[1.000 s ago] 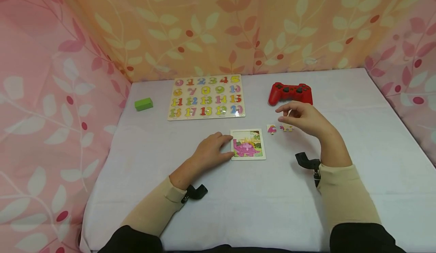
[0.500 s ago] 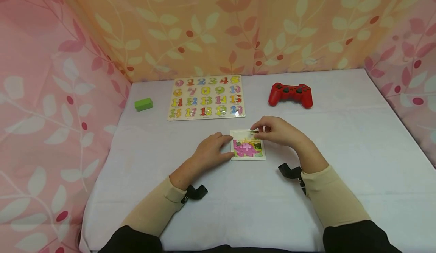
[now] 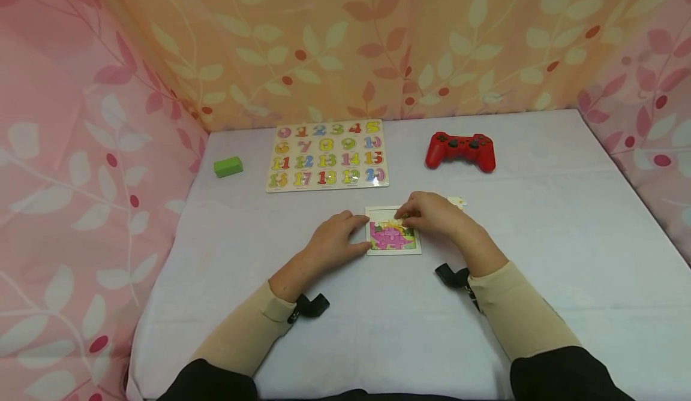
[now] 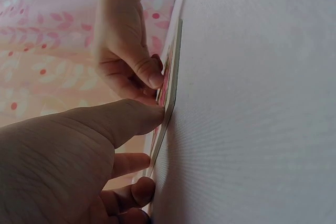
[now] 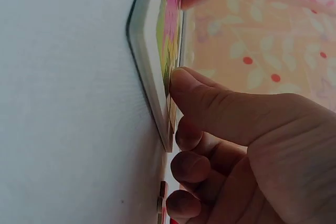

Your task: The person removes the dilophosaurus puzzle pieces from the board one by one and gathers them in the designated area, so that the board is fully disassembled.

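A small jigsaw puzzle with a pink figure lies in a white frame; its top row is partly bare. My left hand steadies the frame's left edge, thumb near the lower corner and index finger higher up. In the left wrist view the left thumb lies straight against the frame's edge. My right hand reaches over the frame's upper right, thumb and index finger pinching a puzzle piece mostly hidden by the fingers. Right of that hand, a loose puzzle piece lies on the cloth, partly covered.
Behind the frame lies a number board with coloured numerals. A red game controller sits at the back right, and a green block at the back left. White cloth covers the table; patterned curtains stand around it.
My right hand has come from above the loose pieces, left and toward me, to the frame's upper right, then shifted slightly further left. My left hand stays at the frame.
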{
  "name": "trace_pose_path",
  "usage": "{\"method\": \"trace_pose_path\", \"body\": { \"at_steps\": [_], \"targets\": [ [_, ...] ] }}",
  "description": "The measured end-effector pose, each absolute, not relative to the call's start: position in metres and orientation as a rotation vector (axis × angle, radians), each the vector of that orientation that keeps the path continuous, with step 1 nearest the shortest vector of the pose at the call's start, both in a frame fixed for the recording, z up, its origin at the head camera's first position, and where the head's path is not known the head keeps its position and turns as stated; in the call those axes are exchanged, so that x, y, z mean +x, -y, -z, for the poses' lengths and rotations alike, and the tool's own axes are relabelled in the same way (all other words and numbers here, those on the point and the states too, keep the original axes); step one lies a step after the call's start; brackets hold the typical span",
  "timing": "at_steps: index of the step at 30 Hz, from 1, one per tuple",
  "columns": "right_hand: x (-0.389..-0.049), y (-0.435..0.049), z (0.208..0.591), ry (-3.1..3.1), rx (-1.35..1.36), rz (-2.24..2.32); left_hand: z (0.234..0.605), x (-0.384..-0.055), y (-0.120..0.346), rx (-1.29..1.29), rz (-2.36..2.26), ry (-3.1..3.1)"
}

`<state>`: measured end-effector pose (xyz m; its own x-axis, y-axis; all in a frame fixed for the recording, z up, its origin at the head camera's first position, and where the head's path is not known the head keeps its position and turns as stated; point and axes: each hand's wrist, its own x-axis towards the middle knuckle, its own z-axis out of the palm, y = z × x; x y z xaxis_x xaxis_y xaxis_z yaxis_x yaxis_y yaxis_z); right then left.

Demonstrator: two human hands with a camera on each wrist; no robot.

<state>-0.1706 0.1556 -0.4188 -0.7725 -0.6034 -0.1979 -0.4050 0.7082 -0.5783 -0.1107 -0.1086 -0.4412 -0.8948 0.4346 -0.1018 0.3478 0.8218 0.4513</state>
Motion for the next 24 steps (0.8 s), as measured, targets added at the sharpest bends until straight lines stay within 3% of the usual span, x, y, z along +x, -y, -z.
{"method": "trace_pose_path", "body": {
  "at_steps": [24],
  "targets": [
    [-0.1696,-0.1631,0.4153,-2.578,-0.692,0.803,0.4409,-0.1101,0.1091,0.625,-0.662,-2.808]
  ]
}}
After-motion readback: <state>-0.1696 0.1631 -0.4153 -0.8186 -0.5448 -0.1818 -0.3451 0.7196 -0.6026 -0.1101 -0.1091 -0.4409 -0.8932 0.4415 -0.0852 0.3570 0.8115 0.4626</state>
